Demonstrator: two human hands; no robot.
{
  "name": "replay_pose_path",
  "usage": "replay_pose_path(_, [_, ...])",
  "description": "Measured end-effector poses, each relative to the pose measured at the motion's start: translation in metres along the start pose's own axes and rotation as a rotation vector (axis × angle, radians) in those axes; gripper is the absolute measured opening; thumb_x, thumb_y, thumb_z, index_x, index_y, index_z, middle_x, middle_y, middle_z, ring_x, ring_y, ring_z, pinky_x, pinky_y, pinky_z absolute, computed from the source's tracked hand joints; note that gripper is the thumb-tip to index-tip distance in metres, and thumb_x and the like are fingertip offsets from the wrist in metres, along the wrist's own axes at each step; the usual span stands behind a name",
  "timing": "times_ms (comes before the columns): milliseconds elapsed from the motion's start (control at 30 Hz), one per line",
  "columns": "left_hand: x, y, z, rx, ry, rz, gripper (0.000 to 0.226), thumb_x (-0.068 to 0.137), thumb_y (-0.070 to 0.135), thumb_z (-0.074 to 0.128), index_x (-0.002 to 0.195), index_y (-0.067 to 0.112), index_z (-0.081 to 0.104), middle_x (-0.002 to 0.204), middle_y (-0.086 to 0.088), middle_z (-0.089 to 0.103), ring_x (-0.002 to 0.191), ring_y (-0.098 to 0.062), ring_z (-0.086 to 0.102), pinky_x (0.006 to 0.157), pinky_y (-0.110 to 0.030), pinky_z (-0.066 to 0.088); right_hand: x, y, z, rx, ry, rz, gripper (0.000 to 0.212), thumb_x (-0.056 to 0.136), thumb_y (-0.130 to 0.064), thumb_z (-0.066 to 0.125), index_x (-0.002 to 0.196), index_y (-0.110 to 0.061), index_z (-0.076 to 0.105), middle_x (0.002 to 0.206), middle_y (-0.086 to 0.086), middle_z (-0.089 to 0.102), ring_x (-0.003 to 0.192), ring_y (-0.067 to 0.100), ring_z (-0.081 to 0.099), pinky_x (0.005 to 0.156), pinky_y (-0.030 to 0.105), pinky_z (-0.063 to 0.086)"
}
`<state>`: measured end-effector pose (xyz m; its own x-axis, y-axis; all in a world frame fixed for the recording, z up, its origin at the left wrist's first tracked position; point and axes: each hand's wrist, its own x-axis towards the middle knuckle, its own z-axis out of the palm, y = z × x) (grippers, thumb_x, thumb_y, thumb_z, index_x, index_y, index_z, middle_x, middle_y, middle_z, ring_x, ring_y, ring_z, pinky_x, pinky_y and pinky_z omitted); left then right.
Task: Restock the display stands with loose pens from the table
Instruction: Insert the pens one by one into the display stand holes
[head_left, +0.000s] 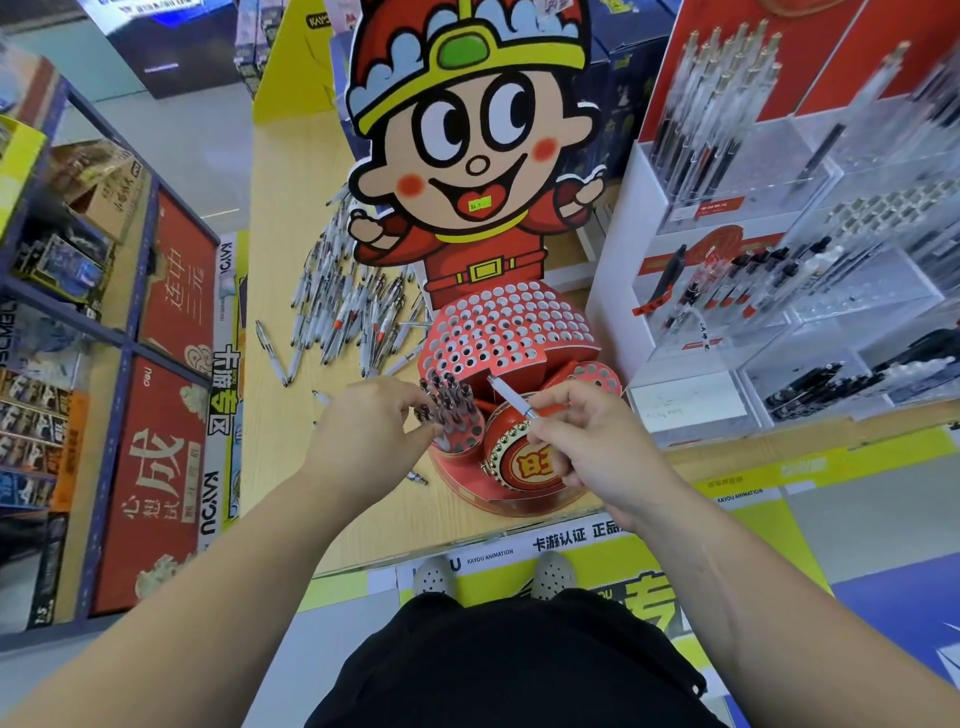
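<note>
Our right hand pinches one white pen above the red display stand; our left hand curls against the pens already seated (gripping or steadying, we cannot tell). A crooked push could topple those neighbours. More loose pens wait on the counter, whose edge label reads "KAYOU ANIMATION".

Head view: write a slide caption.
Right hand holds a white pen over the red display stand; left hand at the slotted pens.
</note>
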<state>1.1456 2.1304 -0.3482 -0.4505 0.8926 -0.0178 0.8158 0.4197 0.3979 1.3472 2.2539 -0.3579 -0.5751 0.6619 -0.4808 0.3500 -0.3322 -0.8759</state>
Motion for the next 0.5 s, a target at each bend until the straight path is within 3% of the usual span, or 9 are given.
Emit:
replay_pose_path(100, [0.001,0.002,0.003,0.094,-0.090,0.036,0.021,0.091,0.030,0.074,0.110,0.024,0.077,0.079,0.015,0.046,0.076,-0.011,0.044,0.060,-0.025,0.031,-0.002,0.000,-0.001,-0.021,0.018,-0.018,0.026,0.091,-0.001,0.066,0.101,-0.025,0.073,0.079,-0.003,0.062,0.052,0.012,0.056,0.047,0.023,0.041])
replay_pose_path(200, [0.000,0.000,0.009,0.136,-0.100,0.054,0.021,0.091,0.033,0.072,0.111,0.026,0.075,0.089,0.009,0.058,0.079,-0.011,0.045,0.063,-0.027,0.035,-0.006,-0.002,-0.003,-0.082,0.045,-0.047,0.034,0.086,0.004,0.062,0.099,-0.024,0.075,0.089,-0.002,0.063,0.055,0.010,0.058,0.051,0.023,0.046])
replay_pose_path(367, [-0.004,-0.007,0.008,-0.031,0.046,0.024,0.018,0.081,0.035,0.081,0.092,0.026,0.069,0.062,0.013,0.042,0.060,-0.003,0.044,0.050,-0.024,0.029,-0.011,-0.005,-0.014,-0.187,0.054,-0.099,0.025,0.083,0.004,0.070,0.082,-0.020,0.075,0.067,-0.009,0.066,0.056,0.011,0.059,0.054,0.025,0.050])
replay_pose_path(500, [-0.001,-0.018,0.009,-0.104,0.073,0.076,0.010,0.081,0.025,0.086,0.082,0.025,0.076,0.067,0.011,0.059,0.065,0.002,0.050,0.057,-0.020,0.037,-0.009,-0.004,-0.015,-0.345,0.073,-0.160,0.022,0.080,-0.006,0.079,0.079,-0.028,0.076,0.079,-0.012,0.073,0.076,0.006,0.067,0.070,0.030,0.054])
